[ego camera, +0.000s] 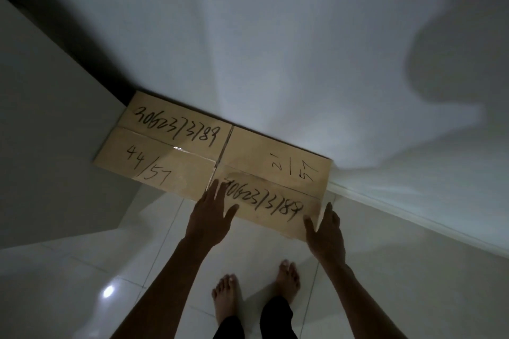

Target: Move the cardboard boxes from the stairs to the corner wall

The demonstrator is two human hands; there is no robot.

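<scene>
**Second box going in beside the first, against the wall**

On the far left, the box marked 44/57 [162, 143] sits tucked into the corner where the grey side wall [55, 132] meets the white wall [275, 49]. Its right end butts up against the box marked 21/57 [275, 181] — the seam between them runs from far to near, with barely a gap.

My left hand [212, 215] lies flat on top of the 21/57 box at its near left corner, fingers spread, right by that seam. It presses on the lid and grips nothing. My right hand [326, 231] is cupped around the near right corner, thumb on top and fingers down the side, so it holds that corner loosely. The two hands are well apart, one at each near corner.

The box lies directly ahead of me, its long axis running left to right along the white wall, in line with the first box. Its far edge looks to be touching the wall, or nearly; I cannot tell for sure. Both hands reach it equally. I judge that what remains is a small push away from me — and leftward — to seat it, then letting go. My bare feet [256, 292] stand on the tiled floor [385, 283] just near of the box.
</scene>
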